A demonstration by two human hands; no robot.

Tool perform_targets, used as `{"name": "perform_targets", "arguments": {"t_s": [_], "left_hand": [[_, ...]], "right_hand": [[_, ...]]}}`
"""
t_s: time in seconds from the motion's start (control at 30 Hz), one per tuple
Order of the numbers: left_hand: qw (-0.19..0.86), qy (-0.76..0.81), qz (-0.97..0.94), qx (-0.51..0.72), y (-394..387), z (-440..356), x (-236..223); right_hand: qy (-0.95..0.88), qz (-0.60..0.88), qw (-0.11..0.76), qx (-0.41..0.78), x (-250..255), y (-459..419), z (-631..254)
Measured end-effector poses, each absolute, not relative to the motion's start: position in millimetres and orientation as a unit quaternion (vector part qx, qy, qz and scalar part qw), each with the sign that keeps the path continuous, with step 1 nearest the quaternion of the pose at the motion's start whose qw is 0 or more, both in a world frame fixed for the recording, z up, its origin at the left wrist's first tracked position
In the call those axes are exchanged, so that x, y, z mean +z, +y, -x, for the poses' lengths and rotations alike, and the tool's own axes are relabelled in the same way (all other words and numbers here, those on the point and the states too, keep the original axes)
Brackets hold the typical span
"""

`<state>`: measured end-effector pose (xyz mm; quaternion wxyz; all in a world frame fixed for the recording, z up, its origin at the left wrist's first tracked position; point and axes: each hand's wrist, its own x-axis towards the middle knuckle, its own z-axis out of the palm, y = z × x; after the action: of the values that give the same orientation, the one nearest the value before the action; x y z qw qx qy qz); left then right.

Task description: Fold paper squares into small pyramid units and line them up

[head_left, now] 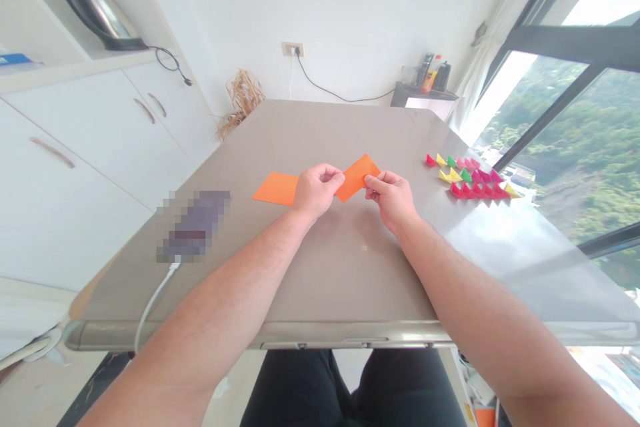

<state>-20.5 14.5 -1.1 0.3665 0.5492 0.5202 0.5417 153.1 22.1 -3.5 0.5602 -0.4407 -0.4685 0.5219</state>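
Note:
An orange piece of paper [356, 177] is held up over the table between my two hands. The fingers of my left hand [316, 192] pinch its left edge. On its right side, my right hand [393, 197] grips it with the thumb lying on the front face. Behind my left hand, another orange sheet [275, 188] lies flat on the tabletop, partly hidden by that hand. Small folded paper boats [480, 191] in red, yellow, green and pink stand in rows to the right of my right hand.
A pixelated dark object [197, 227] with a white cable [155, 297] lies at the table's left. The table [310, 280] ends at a front edge near my lap. A window [575, 120] is on the right, white cabinets [90, 153] on the left.

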Motion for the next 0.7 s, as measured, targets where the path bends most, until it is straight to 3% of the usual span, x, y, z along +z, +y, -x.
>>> {"name": "perform_targets", "arguments": {"t_s": [0.1,0.4,0.7], "left_hand": [[0.321,0.551,-0.567,0.522,16,26,-1],[0.224,0.523,-0.749,0.341,6,24,2],[0.210,0.528,-0.740,0.359,3,22,11]], "right_hand": [[-0.528,0.440,0.511,0.516,-3,21,-154],[-0.707,0.498,0.377,0.331,-1,20,-163],[-0.698,0.505,0.399,0.313,9,13,-157]]}}
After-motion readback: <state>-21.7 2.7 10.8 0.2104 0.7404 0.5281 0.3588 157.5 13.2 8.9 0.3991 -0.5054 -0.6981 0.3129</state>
